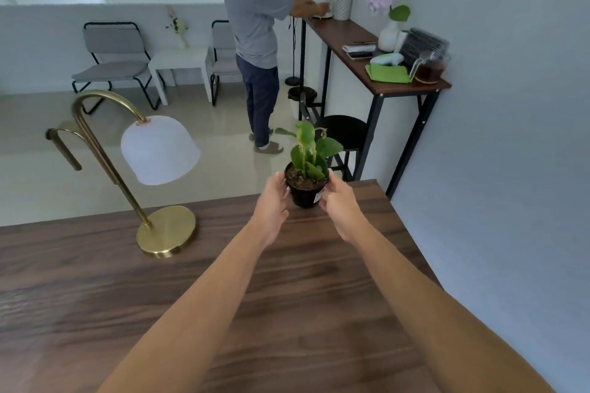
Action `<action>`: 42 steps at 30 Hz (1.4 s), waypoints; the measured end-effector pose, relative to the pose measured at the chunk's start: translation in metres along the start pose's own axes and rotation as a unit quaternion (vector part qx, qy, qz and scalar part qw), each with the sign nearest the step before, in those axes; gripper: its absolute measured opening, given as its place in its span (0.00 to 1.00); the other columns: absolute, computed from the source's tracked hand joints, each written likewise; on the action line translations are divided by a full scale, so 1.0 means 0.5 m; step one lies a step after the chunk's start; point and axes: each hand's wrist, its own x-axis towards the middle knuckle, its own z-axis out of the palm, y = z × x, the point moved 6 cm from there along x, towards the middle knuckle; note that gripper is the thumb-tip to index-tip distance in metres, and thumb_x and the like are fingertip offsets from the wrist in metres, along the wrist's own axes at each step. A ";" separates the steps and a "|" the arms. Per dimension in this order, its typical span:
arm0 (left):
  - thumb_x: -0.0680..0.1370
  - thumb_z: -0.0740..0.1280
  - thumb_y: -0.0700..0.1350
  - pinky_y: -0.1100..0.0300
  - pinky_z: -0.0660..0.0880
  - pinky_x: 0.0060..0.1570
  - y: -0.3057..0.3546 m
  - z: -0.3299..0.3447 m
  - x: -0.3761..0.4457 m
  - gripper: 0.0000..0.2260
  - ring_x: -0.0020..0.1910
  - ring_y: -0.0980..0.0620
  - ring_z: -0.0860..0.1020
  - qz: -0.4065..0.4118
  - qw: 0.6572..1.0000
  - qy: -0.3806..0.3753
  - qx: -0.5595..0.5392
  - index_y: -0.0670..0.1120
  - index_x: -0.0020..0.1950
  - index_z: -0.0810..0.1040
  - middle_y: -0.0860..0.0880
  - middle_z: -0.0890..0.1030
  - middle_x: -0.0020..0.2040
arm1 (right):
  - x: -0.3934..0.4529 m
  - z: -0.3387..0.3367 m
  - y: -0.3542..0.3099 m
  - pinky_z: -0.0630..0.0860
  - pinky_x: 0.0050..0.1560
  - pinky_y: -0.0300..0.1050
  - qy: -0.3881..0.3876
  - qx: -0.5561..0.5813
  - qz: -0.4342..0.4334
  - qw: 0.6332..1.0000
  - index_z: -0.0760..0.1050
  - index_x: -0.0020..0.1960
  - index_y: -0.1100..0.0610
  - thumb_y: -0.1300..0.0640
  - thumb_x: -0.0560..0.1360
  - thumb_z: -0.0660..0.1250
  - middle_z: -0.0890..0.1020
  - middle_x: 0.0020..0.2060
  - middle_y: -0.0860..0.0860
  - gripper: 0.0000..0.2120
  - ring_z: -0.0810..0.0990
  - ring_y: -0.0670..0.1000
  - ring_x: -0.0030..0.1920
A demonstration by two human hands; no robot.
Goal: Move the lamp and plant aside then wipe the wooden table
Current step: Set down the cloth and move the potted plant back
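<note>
1. Step in hand looks like the plant move. I've got my left hand (274,198) and right hand (338,201) cupped on either side of the plant (307,182), palms and fingers pressed against the pot. It's at the far edge of the wooden table (287,297), toward the right corner. Can't tell if the pot is lifted or just sitting there.
2. The lamp (134,175) stands on the table well to the left, so by my read that one isn't cleared yet.
3. Next move, I reckon: keep the pot upright so the loose soil doesn't spill, and set it down somewhere off the tabletop. No cloth in my hands, so wiping is a way off.
4. Textures: the pot is small, black, smooth plastic with a little white label, with broad floppy green leaves on top. The lamp is shiny brass with a round flat base, a curved neck and a frosted white bell shade. The tabletop is dark wood with streaky grain.
</note>
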 end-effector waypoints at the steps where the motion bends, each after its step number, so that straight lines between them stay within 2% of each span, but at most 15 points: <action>1: 0.81 0.45 0.56 0.45 0.46 0.73 -0.007 0.034 0.012 0.23 0.76 0.52 0.55 -0.009 1.000 -0.015 0.000 0.57 0.76 0.58 0.55 0.59 0.77 | 0.004 -0.038 0.002 0.69 0.58 0.43 0.015 -0.011 -0.001 1.000 0.71 0.69 0.39 0.64 0.78 0.54 0.79 0.66 0.47 0.27 0.73 0.45 0.56; 2: 0.81 0.45 0.56 0.45 0.46 0.73 -0.016 0.065 0.025 0.23 0.76 0.51 0.55 -0.019 0.999 -0.027 -0.001 0.57 0.75 0.59 0.54 0.59 0.77 | 0.009 -0.073 0.007 0.69 0.56 0.43 0.027 -0.018 0.000 0.999 0.71 0.69 0.40 0.64 0.78 0.54 0.79 0.65 0.48 0.27 0.74 0.46 0.56; 5: 0.80 0.47 0.57 0.45 0.47 0.73 -0.046 0.147 0.054 0.23 0.75 0.51 0.59 -0.049 0.998 -0.047 -0.003 0.56 0.74 0.62 0.54 0.63 0.76 | 0.011 -0.159 0.029 0.70 0.60 0.49 0.072 -0.025 0.017 0.997 0.72 0.68 0.43 0.61 0.79 0.55 0.79 0.64 0.49 0.22 0.74 0.50 0.57; 9: 0.80 0.47 0.57 0.46 0.45 0.73 -0.073 0.210 0.076 0.23 0.75 0.53 0.57 -0.078 0.995 -0.059 0.000 0.55 0.75 0.61 0.54 0.61 0.77 | 0.010 -0.226 0.063 0.72 0.61 0.50 0.104 -0.024 0.035 0.994 0.73 0.66 0.43 0.63 0.76 0.54 0.81 0.60 0.47 0.25 0.76 0.50 0.59; 14: 0.80 0.48 0.58 0.45 0.44 0.73 -0.091 0.232 0.085 0.25 0.76 0.54 0.55 -0.088 0.994 -0.070 0.012 0.56 0.76 0.58 0.55 0.59 0.77 | -0.002 -0.248 0.080 0.66 0.52 0.41 0.110 -0.008 0.041 0.993 0.69 0.71 0.46 0.65 0.77 0.53 0.78 0.64 0.49 0.26 0.71 0.43 0.51; 19: 0.81 0.46 0.58 0.46 0.44 0.73 -0.076 0.230 0.056 0.25 0.77 0.52 0.51 -0.090 0.994 -0.063 0.009 0.54 0.77 0.52 0.54 0.54 0.78 | -0.025 -0.232 0.057 0.64 0.70 0.52 0.112 -0.040 0.059 0.991 0.59 0.77 0.50 0.68 0.81 0.53 0.71 0.71 0.51 0.28 0.68 0.52 0.71; 21: 0.81 0.46 0.59 0.47 0.46 0.73 -0.067 0.213 0.038 0.26 0.77 0.51 0.50 -0.092 0.995 -0.048 0.004 0.52 0.78 0.49 0.52 0.50 0.79 | -0.047 -0.221 0.059 0.63 0.71 0.55 0.153 -0.040 0.096 0.983 0.54 0.79 0.55 0.65 0.82 0.52 0.67 0.73 0.55 0.26 0.65 0.58 0.73; 23: 0.81 0.46 0.59 0.48 0.46 0.74 -0.051 0.185 0.006 0.26 0.77 0.52 0.50 -0.084 0.996 -0.038 0.006 0.52 0.78 0.48 0.53 0.49 0.79 | -0.072 -0.204 0.074 0.66 0.68 0.53 0.207 -0.032 0.136 0.968 0.58 0.78 0.55 0.60 0.82 0.53 0.68 0.73 0.55 0.24 0.68 0.58 0.69; 25: 0.81 0.45 0.59 0.49 0.47 0.74 -0.036 0.140 -0.035 0.26 0.77 0.52 0.51 -0.070 0.997 -0.022 0.011 0.51 0.78 0.49 0.53 0.51 0.79 | -0.092 -0.165 0.091 0.71 0.61 0.51 0.226 -0.003 0.158 0.961 0.61 0.76 0.55 0.63 0.79 0.54 0.72 0.69 0.56 0.25 0.73 0.56 0.61; 27: 0.81 0.46 0.58 0.51 0.49 0.74 -0.030 0.077 -0.078 0.26 0.77 0.53 0.53 -0.053 0.998 0.006 0.017 0.50 0.78 0.52 0.53 0.54 0.79 | -0.114 -0.102 0.093 0.72 0.54 0.50 0.208 0.005 0.162 0.965 0.64 0.74 0.54 0.65 0.78 0.54 0.73 0.65 0.56 0.24 0.74 0.56 0.55; 28: 0.81 0.47 0.57 0.52 0.50 0.74 -0.030 0.039 -0.101 0.26 0.76 0.53 0.55 -0.046 0.998 0.025 0.020 0.49 0.78 0.54 0.52 0.56 0.78 | -0.125 -0.063 0.088 0.74 0.54 0.51 0.190 -0.010 0.155 0.969 0.68 0.71 0.53 0.64 0.79 0.53 0.74 0.64 0.55 0.22 0.75 0.57 0.56; 32: 0.82 0.51 0.54 0.54 0.55 0.72 -0.035 -0.135 -0.196 0.22 0.73 0.55 0.63 -0.013 0.993 0.117 -0.002 0.48 0.74 0.64 0.53 0.67 0.74 | -0.157 0.109 0.038 0.75 0.65 0.55 0.109 -0.076 0.096 0.986 0.76 0.61 0.51 0.61 0.80 0.56 0.78 0.61 0.53 0.15 0.77 0.55 0.61; 35: 0.82 0.54 0.51 0.54 0.60 0.71 -0.026 -0.282 -0.263 0.20 0.68 0.53 0.70 0.029 0.974 0.220 -0.038 0.45 0.69 0.71 0.50 0.74 0.68 | -0.175 0.233 -0.002 0.72 0.65 0.48 0.034 -0.143 0.042 0.988 0.76 0.62 0.54 0.59 0.81 0.60 0.80 0.61 0.52 0.13 0.76 0.52 0.61; 39: 0.80 0.56 0.51 0.54 0.66 0.68 -0.008 -0.453 -0.317 0.13 0.63 0.51 0.75 0.070 0.937 0.341 -0.015 0.53 0.56 0.78 0.51 0.80 0.59 | -0.190 0.371 -0.019 0.71 0.68 0.49 -0.082 -0.209 0.004 0.974 0.70 0.71 0.56 0.53 0.78 0.68 0.77 0.67 0.52 0.23 0.75 0.51 0.66; 42: 0.80 0.54 0.53 0.54 0.64 0.69 -0.009 -0.529 -0.313 0.18 0.66 0.51 0.72 0.060 0.932 0.356 0.014 0.49 0.65 0.74 0.50 0.76 0.66 | -0.183 0.429 -0.016 0.67 0.71 0.50 -0.131 -0.273 -0.014 0.953 0.64 0.75 0.55 0.49 0.76 0.70 0.72 0.72 0.52 0.32 0.69 0.53 0.71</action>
